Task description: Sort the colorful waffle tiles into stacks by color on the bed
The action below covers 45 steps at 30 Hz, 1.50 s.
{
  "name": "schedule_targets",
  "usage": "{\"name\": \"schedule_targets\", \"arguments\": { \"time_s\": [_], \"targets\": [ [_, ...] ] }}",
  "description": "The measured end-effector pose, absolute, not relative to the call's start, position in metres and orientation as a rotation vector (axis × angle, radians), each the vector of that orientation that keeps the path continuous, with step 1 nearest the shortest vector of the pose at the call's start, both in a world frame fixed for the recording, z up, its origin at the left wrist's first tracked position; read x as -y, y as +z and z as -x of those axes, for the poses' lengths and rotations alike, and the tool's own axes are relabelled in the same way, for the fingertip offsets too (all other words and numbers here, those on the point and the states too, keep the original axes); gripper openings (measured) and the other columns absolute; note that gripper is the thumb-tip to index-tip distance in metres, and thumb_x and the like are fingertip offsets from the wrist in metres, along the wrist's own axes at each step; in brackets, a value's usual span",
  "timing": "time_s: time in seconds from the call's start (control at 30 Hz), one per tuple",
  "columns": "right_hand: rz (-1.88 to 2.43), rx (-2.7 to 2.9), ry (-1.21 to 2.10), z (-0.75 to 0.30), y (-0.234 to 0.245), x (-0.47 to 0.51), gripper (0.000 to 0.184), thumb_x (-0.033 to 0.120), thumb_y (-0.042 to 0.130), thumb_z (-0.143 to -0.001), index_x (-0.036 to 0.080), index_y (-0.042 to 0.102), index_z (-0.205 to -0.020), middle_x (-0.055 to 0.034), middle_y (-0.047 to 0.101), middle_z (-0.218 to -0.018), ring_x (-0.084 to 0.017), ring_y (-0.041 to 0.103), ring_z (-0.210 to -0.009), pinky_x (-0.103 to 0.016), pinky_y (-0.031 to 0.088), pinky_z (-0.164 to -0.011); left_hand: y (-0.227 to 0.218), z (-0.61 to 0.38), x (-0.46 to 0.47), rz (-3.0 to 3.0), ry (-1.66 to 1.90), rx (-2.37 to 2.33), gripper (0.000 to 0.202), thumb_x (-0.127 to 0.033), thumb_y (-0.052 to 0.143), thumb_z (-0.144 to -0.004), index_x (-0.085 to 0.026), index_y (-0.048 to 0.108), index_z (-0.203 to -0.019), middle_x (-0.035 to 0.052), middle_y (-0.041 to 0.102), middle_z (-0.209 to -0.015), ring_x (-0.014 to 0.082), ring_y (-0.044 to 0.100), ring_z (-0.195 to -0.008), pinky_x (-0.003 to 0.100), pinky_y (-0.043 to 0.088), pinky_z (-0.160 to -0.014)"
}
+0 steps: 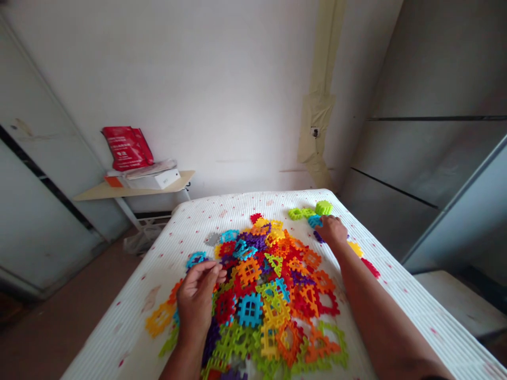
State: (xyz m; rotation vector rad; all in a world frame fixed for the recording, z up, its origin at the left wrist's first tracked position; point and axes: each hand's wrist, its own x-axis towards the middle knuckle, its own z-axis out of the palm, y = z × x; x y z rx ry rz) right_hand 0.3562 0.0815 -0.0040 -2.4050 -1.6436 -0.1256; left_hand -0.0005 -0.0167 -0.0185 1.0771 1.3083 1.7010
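Observation:
A heap of flat plastic interlocking tiles (269, 287) in red, orange, yellow, green, blue and purple covers the middle of a white dotted bed sheet (222, 211). My left hand (197, 301) hovers over the heap's left edge, fingers curled toward the thumb; whether anything is pinched there I cannot make out. My right hand (331, 230) reaches to the far right, palm down, fingers closed over blue and purple tiles. Just beyond it lie joined lime-green tiles (311, 211).
A small side table (174, 186) at the back left carries a white box (152, 180) and a red bag (127, 148). White walls stand behind; grey cabinet panels (431, 158) rise at the right. A yellow tile (355, 248) and a red one (371, 267) lie beside my right forearm.

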Motion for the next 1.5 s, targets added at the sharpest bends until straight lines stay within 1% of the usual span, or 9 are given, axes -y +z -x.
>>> {"name": "schedule_targets", "arguments": {
  "time_s": [0.3,0.4,0.6,0.73,0.83,1.17,1.3,1.4,1.5],
  "targets": [
    [2.405,1.643,-0.143,-0.354,0.0,-0.081,0.035,0.032,0.05,-0.082,0.018,0.061,-0.112,-0.0136,0.06,-0.111,-0.028,0.051,-0.107,-0.034,0.047,-0.071,-0.016,0.002,0.018,-1.291,1.594,-1.434,0.028,-0.04,0.064,-0.071,-0.015,0.064,-0.085,0.0036,0.068,-0.072,0.0174,0.065,-0.063,0.029,0.053,-0.058],
    [2.322,1.648,-0.201,-0.352,0.006,-0.081,0.036,0.033,0.05,-0.083,0.018,0.061,-0.114,-0.0133,0.059,-0.113,-0.026,0.051,-0.106,-0.032,0.046,-0.072,-0.011,0.005,0.012,-1.581,1.484,-1.578,0.023,-0.037,0.058,-0.074,-0.019,0.067,-0.083,0.0046,0.069,-0.079,0.0188,0.064,-0.072,0.031,0.052,-0.067],
    [2.183,1.669,-0.281,-0.343,0.02,-0.078,0.033,0.033,0.05,-0.083,0.019,0.063,-0.11,-0.0095,0.06,-0.115,-0.023,0.05,-0.106,-0.03,0.043,-0.076,0.007,0.003,-0.015,-2.221,0.939,-1.768,0.02,-0.02,0.053,-0.075,-0.022,0.07,-0.085,0.0047,0.069,-0.092,0.0212,0.058,-0.092,0.036,0.043,-0.089],
    [2.099,1.651,-0.312,-0.34,0.029,-0.075,0.031,0.033,0.05,-0.083,0.019,0.065,-0.107,-0.0088,0.06,-0.114,-0.023,0.05,-0.105,-0.03,0.042,-0.078,0.006,-0.006,-0.036,-2.393,0.564,-1.86,0.022,-0.018,0.053,-0.077,-0.022,0.071,-0.087,0.0078,0.065,-0.099,0.0217,0.055,-0.098,0.035,0.038,-0.093],
    [2.046,1.631,-0.324,-0.339,0.037,-0.072,0.03,0.032,0.051,-0.083,0.018,0.065,-0.104,-0.0086,0.061,-0.112,-0.023,0.051,-0.102,-0.03,0.042,-0.08,-0.001,-0.01,-0.047,-2.399,0.467,-1.87,0.02,-0.015,0.053,-0.075,-0.021,0.07,-0.084,0.009,0.064,-0.098,0.022,0.055,-0.098,0.035,0.038,-0.091],
    [1.934,1.541,-0.291,-0.346,0.056,-0.062,0.028,0.031,0.05,-0.082,0.017,0.067,-0.099,-0.009,0.063,-0.108,-0.024,0.054,-0.1,-0.032,0.042,-0.084,0.005,-0.009,-0.051,-2.376,0.656,-1.8,0.016,-0.013,0.051,-0.072,-0.018,0.065,-0.077,0.0071,0.063,-0.088,0.0202,0.057,-0.091,0.032,0.042,-0.086],
    [1.894,1.519,-0.261,-0.347,0.061,-0.06,0.028,0.031,0.052,-0.08,0.017,0.068,-0.098,-0.0093,0.066,-0.103,-0.021,0.058,-0.089,-0.031,0.043,-0.08,0.017,-0.007,-0.033,-1.982,1.16,-1.696,0.021,-0.026,0.051,-0.075,-0.018,0.066,-0.088,0.0056,0.068,-0.087,0.0211,0.062,-0.085,0.034,0.046,-0.081],
    [1.79,1.559,-0.104,-0.337,0.066,-0.058,0.026,0.031,0.054,-0.078,0.018,0.068,-0.097,-0.0067,0.068,-0.094,-0.017,0.06,-0.076,-0.029,0.044,-0.073,0.019,-0.008,-0.015,-1.595,1.341,-1.517,0.033,-0.039,0.057,-0.073,-0.016,0.066,-0.096,0.0055,0.07,-0.087,0.0211,0.064,-0.08,0.033,0.049,-0.077],
    [1.604,1.686,0.086,-0.313,0.07,-0.053,0.023,0.029,0.057,-0.077,0.017,0.068,-0.094,-0.0051,0.069,-0.085,-0.015,0.059,-0.069,-0.027,0.044,-0.067,0.014,-0.012,0.0,-1.354,1.465,-1.426,0.045,-0.042,0.062,-0.069,-0.014,0.065,-0.103,0.0075,0.071,-0.09,0.0207,0.065,-0.079,0.032,0.051,-0.075]
  ]
}}
